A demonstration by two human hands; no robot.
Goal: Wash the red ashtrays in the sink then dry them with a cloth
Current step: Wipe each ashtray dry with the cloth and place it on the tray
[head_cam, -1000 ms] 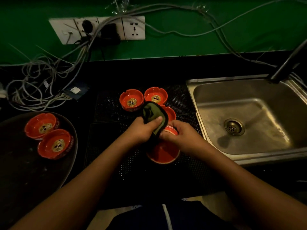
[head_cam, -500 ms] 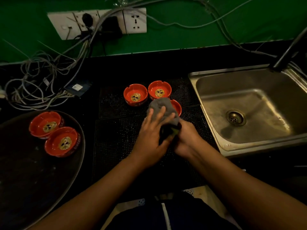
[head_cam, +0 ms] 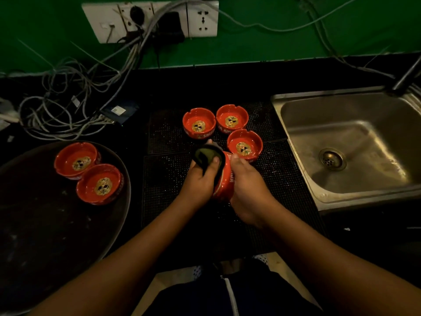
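Note:
My right hand (head_cam: 247, 185) grips a red ashtray (head_cam: 224, 179) turned on its side above the black mat (head_cam: 166, 179). My left hand (head_cam: 200, 179) presses a dark green cloth (head_cam: 206, 156) into the ashtray's open face. Three more red ashtrays stand upright on the mat just beyond: one at the left (head_cam: 198, 123), one at the right (head_cam: 232, 118), one nearer (head_cam: 245, 144). Two others (head_cam: 77, 159) (head_cam: 100, 183) sit on a round dark tray (head_cam: 57, 224) to my left. The steel sink (head_cam: 355, 144) lies to the right.
A tangle of grey cables (head_cam: 68, 106) runs from wall sockets (head_cam: 155, 19) across the counter's back left. A small dark device (head_cam: 119, 110) lies by the cables. The faucet (head_cam: 407, 74) rises at the sink's far right corner.
The held ashtray has turned from bottom-up to on its side. The cloth was draped over it half a second ago; my left hand now pushes it into the open face.

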